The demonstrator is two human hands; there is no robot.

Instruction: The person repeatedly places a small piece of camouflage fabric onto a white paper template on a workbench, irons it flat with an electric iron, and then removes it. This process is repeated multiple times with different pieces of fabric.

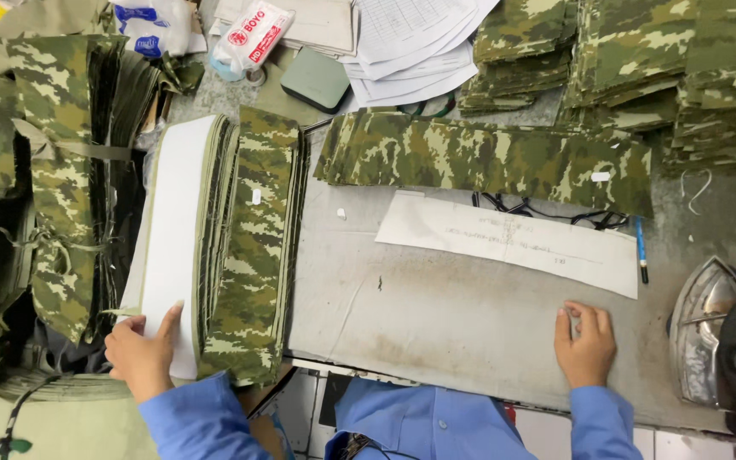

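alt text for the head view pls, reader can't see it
A person in blue sleeves leans over a grey worktable: the left hand grips a white strip beside a stack of camouflage fabric pieces, the right hand rests flat on the table below a long paper pattern. An iron sits at right.

Me at the bench, in blue work clothes

My left hand [140, 353] and right hand [585, 345] are bare, no gloves or rings showing; long blue sleeves [189, 422] end at my wrists, and my blue shirt front buttons down the middle.
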